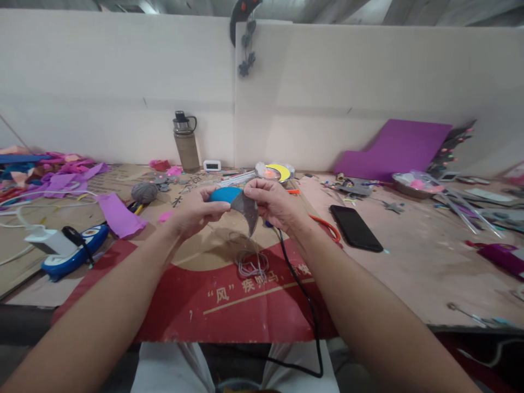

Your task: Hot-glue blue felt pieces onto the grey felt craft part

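Note:
My left hand (200, 210) pinches a rounded blue felt piece (224, 195) between thumb and fingers. My right hand (273, 202) grips the upper edge of a grey felt piece (246, 212), which tapers to a point hanging downward. Both pieces meet between my hands, above the table; whether they are joined I cannot tell. Below them, a loose coil of thin clear cord (251, 265) lies on a red printed sheet (229, 322). A black cable (301, 289) runs from beneath my right hand over the table's front edge.
A black phone (355, 228) and orange handles (327, 226) lie to the right. At the left are a blue power strip (76, 254), purple felt (120, 214) and grey yarn (144, 192). Behind stand a bottle (186, 144), a small clock (212, 165) and a yellow crescent (282, 172).

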`<state>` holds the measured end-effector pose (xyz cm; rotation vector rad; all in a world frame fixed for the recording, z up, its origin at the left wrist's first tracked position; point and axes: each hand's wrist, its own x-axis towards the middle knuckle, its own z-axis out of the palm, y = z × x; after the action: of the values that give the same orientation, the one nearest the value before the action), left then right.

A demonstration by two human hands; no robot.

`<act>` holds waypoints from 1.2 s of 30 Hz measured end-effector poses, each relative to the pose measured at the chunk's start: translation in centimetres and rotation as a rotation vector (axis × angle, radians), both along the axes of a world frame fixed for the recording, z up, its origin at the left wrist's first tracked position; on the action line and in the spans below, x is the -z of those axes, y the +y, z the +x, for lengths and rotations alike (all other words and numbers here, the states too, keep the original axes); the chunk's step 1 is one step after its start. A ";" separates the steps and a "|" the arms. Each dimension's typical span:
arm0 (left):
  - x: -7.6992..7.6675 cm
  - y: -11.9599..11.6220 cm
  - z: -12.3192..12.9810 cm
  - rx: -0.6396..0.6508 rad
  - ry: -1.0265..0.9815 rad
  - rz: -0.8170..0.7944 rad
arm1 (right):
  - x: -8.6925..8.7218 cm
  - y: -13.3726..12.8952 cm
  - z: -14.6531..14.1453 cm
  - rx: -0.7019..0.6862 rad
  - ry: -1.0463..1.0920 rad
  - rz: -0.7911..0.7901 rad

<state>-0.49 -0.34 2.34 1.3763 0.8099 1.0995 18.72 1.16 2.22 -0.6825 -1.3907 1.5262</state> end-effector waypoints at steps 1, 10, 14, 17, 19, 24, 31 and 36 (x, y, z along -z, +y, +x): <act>0.0 0.1 0.0 -0.011 -0.045 -0.016 | 0.0 0.0 -0.1 0.030 0.017 0.003; 1.1 0.2 2.3 -0.159 -0.301 -0.176 | 1.0 0.3 -1.0 0.373 0.140 0.138; 1.0 -0.9 3.5 -0.258 -0.236 -0.119 | 1.0 -0.4 -1.4 0.463 0.011 0.275; 0.6 -1.4 4.1 -0.279 -0.223 -0.127 | 0.6 -1.3 -1.5 0.515 -0.029 0.360; 0.2 -1.7 4.6 -0.301 -0.278 -0.152 | 0.4 -1.6 -1.5 0.549 -0.048 0.410; -1.0 -1.7 6.2 -0.340 -0.502 -0.224 | 0.4 -1.4 -1.6 0.487 0.064 0.336; -1.3 -0.4 6.9 -0.313 -0.582 -0.205 | -0.1 -0.7 -1.5 0.246 0.378 0.018; -0.3 0.0 7.1 -0.292 -0.588 -0.149 | 0.6 -0.2 -1.6 0.334 0.296 0.076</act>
<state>6.56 -0.34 2.67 0.7547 0.6466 1.5382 17.15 0.97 1.67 -0.5811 -1.0472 1.2452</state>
